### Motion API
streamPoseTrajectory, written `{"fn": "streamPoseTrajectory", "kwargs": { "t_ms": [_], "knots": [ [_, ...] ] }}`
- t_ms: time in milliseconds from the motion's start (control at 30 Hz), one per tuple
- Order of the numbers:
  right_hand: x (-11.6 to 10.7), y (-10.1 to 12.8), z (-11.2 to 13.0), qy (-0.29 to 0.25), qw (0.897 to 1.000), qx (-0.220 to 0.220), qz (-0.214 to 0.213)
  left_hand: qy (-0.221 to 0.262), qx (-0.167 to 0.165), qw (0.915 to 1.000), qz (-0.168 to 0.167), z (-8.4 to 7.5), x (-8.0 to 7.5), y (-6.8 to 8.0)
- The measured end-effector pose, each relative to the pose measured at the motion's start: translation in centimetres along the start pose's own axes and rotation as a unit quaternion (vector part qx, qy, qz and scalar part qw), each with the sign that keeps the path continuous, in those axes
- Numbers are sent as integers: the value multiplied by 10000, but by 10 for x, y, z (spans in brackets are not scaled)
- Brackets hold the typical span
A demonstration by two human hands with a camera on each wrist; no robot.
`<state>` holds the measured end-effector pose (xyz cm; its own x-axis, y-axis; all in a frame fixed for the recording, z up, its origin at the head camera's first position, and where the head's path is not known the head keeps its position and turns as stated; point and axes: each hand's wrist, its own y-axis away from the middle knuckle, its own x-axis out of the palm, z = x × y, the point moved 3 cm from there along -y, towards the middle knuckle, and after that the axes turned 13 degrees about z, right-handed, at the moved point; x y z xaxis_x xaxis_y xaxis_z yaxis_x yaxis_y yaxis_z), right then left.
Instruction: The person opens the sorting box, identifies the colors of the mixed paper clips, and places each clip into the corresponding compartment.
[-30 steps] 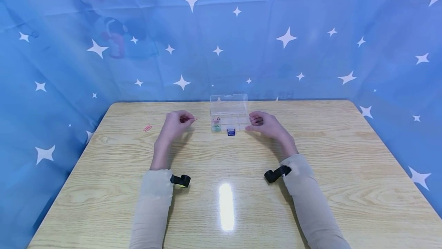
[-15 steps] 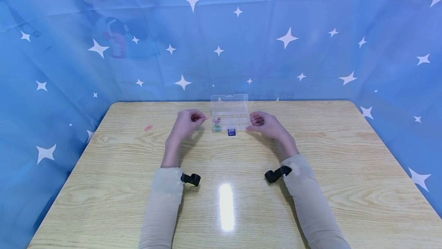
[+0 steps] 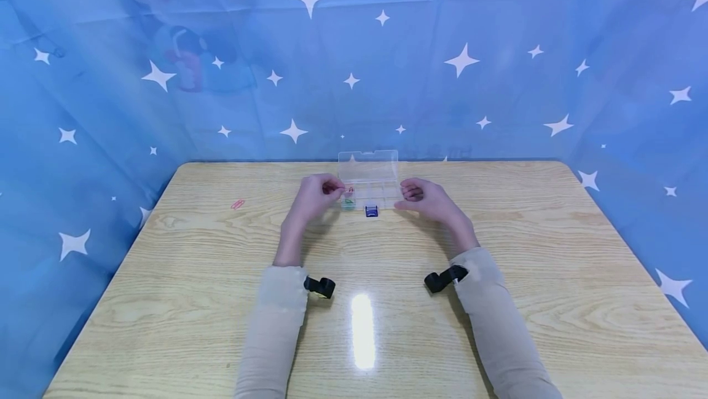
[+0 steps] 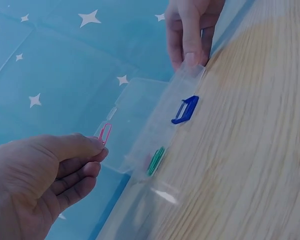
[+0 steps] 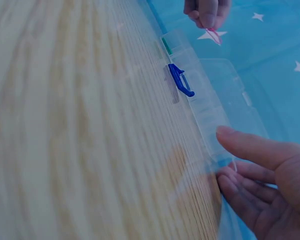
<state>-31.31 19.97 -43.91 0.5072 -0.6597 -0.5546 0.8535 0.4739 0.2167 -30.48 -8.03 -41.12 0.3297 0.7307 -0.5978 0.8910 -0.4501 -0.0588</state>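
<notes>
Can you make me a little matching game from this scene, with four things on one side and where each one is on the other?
Things:
1. pink paper clip
2. blue latch
3. green paper clip
4. red paper clip

Places:
A. lying alone on the table, far left
B. pinched by the left hand
C. inside the clear box, at its left end
D. on the clear box's front edge

Pairs: 1-B, 2-D, 3-C, 4-A

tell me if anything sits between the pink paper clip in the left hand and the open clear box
Nothing visible does. The left hand pinches the pink paper clip right at the left end of the clear box, whose lid stands open. The right hand rests at the box's other end, out of the way.
</notes>
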Motion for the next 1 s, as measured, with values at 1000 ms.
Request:
{"fn": "streamPoseTrajectory", "kwargs": {
  "t_ms": [1000],
  "knots": [
    [0,-3,-1,23,10000,29,-67,-423,266,9987,141,-2,34,-15]
  ]
}}
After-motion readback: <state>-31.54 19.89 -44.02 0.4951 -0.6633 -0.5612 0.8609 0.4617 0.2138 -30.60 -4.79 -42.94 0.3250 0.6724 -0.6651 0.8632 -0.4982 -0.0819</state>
